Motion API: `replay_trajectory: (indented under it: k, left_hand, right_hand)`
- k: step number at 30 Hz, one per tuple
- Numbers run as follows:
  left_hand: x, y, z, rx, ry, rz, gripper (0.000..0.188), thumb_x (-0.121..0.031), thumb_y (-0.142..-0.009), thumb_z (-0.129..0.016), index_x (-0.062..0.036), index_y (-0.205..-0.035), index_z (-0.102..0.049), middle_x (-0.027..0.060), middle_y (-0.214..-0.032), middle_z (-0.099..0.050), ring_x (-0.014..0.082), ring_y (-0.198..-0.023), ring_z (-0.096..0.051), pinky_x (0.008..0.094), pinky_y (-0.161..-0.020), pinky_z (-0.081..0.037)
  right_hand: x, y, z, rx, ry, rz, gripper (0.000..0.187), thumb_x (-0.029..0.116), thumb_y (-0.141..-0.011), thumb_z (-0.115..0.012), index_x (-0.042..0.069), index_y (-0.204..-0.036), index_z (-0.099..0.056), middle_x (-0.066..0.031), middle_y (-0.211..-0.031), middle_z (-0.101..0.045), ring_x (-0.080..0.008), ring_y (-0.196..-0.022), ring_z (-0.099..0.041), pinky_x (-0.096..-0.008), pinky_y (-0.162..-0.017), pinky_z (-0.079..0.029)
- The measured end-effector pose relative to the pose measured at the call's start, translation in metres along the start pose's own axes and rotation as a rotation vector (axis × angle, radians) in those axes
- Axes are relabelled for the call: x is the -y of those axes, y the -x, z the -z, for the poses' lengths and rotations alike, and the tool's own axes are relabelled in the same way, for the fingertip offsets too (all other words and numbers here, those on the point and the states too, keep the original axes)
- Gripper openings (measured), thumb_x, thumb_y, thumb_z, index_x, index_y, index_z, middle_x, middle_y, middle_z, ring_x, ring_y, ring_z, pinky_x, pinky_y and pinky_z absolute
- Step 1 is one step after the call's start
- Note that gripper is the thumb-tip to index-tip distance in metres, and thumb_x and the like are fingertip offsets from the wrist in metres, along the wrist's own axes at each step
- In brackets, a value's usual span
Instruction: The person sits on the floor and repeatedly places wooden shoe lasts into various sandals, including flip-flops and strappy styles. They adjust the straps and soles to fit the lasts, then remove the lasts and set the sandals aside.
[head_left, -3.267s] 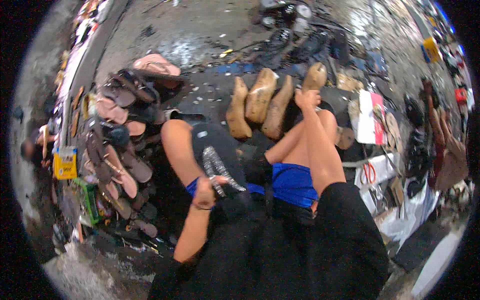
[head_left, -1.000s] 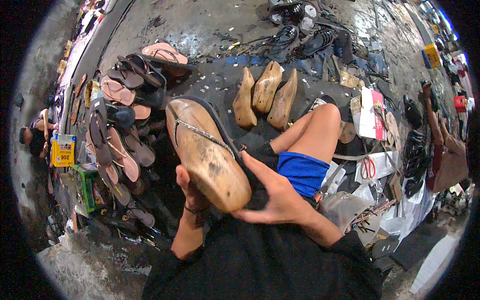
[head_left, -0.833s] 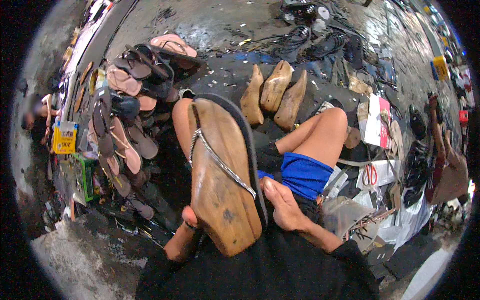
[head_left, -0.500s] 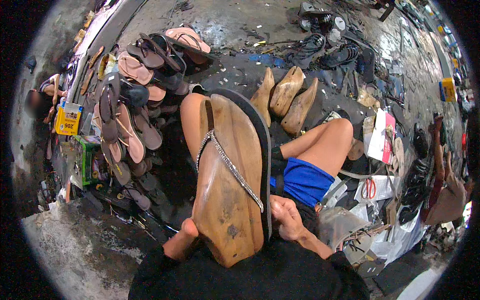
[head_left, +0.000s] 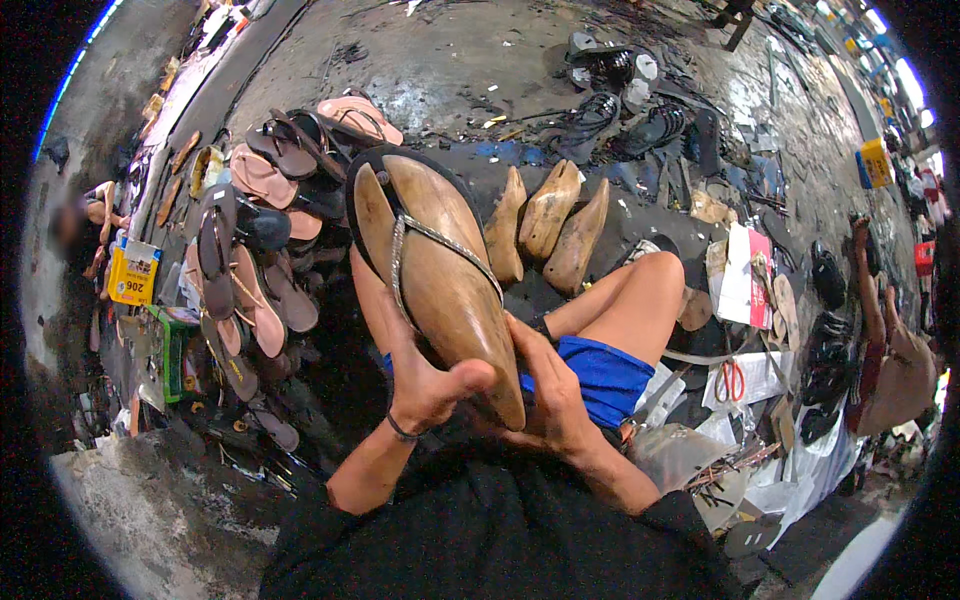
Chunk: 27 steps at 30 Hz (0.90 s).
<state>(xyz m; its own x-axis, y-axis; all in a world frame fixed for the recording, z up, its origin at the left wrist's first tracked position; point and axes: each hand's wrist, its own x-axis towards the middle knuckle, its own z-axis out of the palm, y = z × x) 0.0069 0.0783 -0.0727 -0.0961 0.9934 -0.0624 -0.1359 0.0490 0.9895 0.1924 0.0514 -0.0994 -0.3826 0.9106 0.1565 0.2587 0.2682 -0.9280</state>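
Note:
A brown wooden shoe last point(head_left: 455, 280) stands tilted before me, its toe end away from me. Around it runs a sandal's silvery, beaded thong strap point(head_left: 455, 236), and a dark sole point(head_left: 354, 205) shows behind the toe edge. My left hand point(head_left: 425, 375) grips the last's left side near the heel, thumb across the front. On the opposite side, my right hand point(head_left: 555, 390) is closed around the heel part, its fingertips partly hidden behind the wood. Just beyond lie three more wooden lasts point(head_left: 550, 210), side by side on the dark ground.
Pink and dark sandals point(head_left: 262, 175) are piled at the left, near a green-edged box point(head_left: 178, 350) and a yellow box point(head_left: 134, 272). Black footwear point(head_left: 600, 115) lies far off. On the right are red-handled scissors point(head_left: 735, 380), a white-and-pink box point(head_left: 748, 275) and a clear container of scraps point(head_left: 690, 460).
The last has tipped and turned, its toe swinging left, so the sole edge now shows at its left instead of its right. Both hands have shifted inward around the heel.

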Motion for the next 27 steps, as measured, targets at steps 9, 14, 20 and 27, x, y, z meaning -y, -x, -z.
replay_trajectory:
  k: [9,14,20,27]
  left_hand:
    - [-0.036,0.004,-0.014,0.374,-1.069,-0.415,0.086,-0.053,-0.082,-0.078,0.0031,-0.141,-0.051,0.0222,-0.129,-0.062,0.0377,-0.118,-0.058,0.0401,-0.098,-0.044]
    - [-0.019,0.001,-0.003,0.471,-0.409,0.210,0.037,-0.030,-0.107,-0.053,0.0005,-0.089,-0.065,0.0084,-0.073,-0.064,0.0116,-0.070,-0.059,0.0292,-0.063,-0.046]
    - [-0.006,0.051,-0.025,0.590,-0.055,0.444,0.034,-0.029,-0.109,-0.046,-0.0022,-0.089,-0.051,-0.0004,-0.072,-0.038,0.0074,-0.071,-0.038,0.0287,-0.063,-0.038]
    - [-0.021,0.073,-0.011,0.525,0.014,0.527,0.028,-0.021,-0.109,-0.045,-0.0034,-0.088,-0.052,-0.0061,-0.076,-0.036,0.0051,-0.072,-0.033,0.0252,-0.061,-0.032]
  right_hand:
    - [-0.056,0.017,-0.018,-0.073,-1.355,0.052,0.116,0.045,-0.069,-0.078,-0.004,-0.156,-0.019,-0.0258,-0.154,-0.037,-0.0387,-0.137,-0.043,-0.0502,-0.115,-0.034]
    - [0.021,0.044,0.010,-0.518,-1.634,-0.452,0.111,0.042,-0.071,-0.071,-0.002,-0.158,-0.018,-0.0342,-0.156,-0.029,-0.0467,-0.136,-0.046,-0.0561,-0.111,-0.045]
    - [0.043,0.069,0.022,-0.584,-1.629,-0.526,0.108,0.038,-0.076,-0.069,-0.001,-0.159,-0.012,-0.0336,-0.157,-0.027,-0.0476,-0.139,-0.042,-0.0600,-0.114,-0.040]
    - [0.034,0.089,0.026,-0.466,-1.783,-0.518,0.089,0.039,-0.076,-0.062,-0.002,-0.150,-0.032,-0.0303,-0.140,-0.051,-0.0419,-0.125,-0.055,-0.0560,-0.102,-0.047]
